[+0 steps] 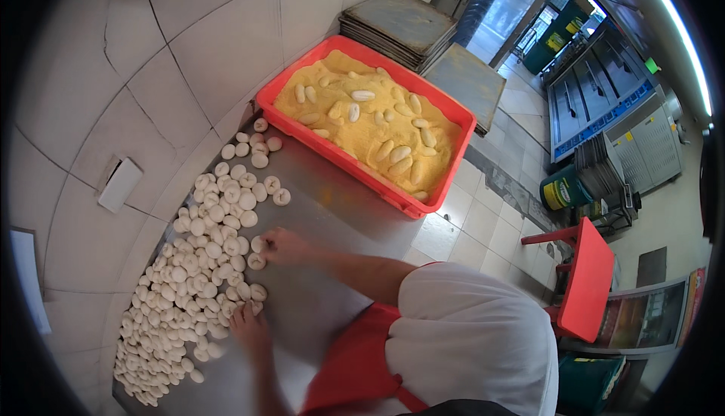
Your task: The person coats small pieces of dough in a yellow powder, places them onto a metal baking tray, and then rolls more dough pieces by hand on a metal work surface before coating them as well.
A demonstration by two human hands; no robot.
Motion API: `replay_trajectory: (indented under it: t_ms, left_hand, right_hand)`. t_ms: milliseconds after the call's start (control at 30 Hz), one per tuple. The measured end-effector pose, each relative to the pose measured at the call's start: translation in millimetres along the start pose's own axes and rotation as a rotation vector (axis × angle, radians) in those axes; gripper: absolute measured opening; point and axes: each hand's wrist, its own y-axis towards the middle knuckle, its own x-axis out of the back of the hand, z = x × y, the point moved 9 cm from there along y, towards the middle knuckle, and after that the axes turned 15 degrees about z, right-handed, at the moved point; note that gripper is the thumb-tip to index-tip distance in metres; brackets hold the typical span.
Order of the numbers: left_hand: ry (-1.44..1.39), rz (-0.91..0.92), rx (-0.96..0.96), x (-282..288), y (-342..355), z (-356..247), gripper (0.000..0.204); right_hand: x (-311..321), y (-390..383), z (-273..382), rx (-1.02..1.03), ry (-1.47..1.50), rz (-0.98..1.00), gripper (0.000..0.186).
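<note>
A large heap of small, round, flattened white dough pieces (181, 284) lies along the wall on the grey metal table (302, 182). At the heap's right edge, my right hand (285, 248) has its fingers curled on a dough piece (257, 244), with another dough piece (257, 262) just below it. Lower down, my left hand (251, 328) bends its fingers round a dough piece (256, 308) at the border of the heap. My fingers partly cover the piece in each hand.
Beyond the heap stands a red tray (362, 168) of yellow crumbly powder (340, 87) with several oval dough pieces on it. Stacked flat metal trays (396, 19) are behind it. A red stool (589, 280) stands on the tiled floor (461, 227) to the right, with ovens (600, 87) farther back.
</note>
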Motion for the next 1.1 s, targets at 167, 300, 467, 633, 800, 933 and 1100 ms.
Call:
replay_trajectory:
  t_ms: [167,300,467,633,800,933,1100]
  left_hand:
    - [-0.022,-0.049,0.03,20,-12,-18,0.033]
    - [-0.062,-0.073,-0.049,23,-32,-27,0.029]
    - [-1.091,-0.1,0.125,-34,-90,56,0.019]
    - [-1.771,-0.117,0.21,-68,-154,65,0.014]
    - [-0.939,0.052,0.228,-51,-200,83,0.031]
    - [-0.178,0.034,0.041,-55,-239,90,0.051]
    - [0.045,0.106,-0.214,-119,-261,48,0.063]
  right_hand:
    - [-16,12,-6,-0.136,0.213,-0.278,0.043]
    - [-15,18,-19,-0.254,0.265,-0.119,0.043]
    - [7,-51,-3,-0.079,0.505,-0.324,0.037]
    - [-7,-147,-19,-0.042,0.607,-0.198,0.032]
    - [-22,-206,-2,0.044,-0.136,-0.269,0.034]
    - [-53,-232,-15,0.089,-0.421,-0.091,0.038]
    - [-89,-262,-28,0.106,-0.624,-0.132,0.059]
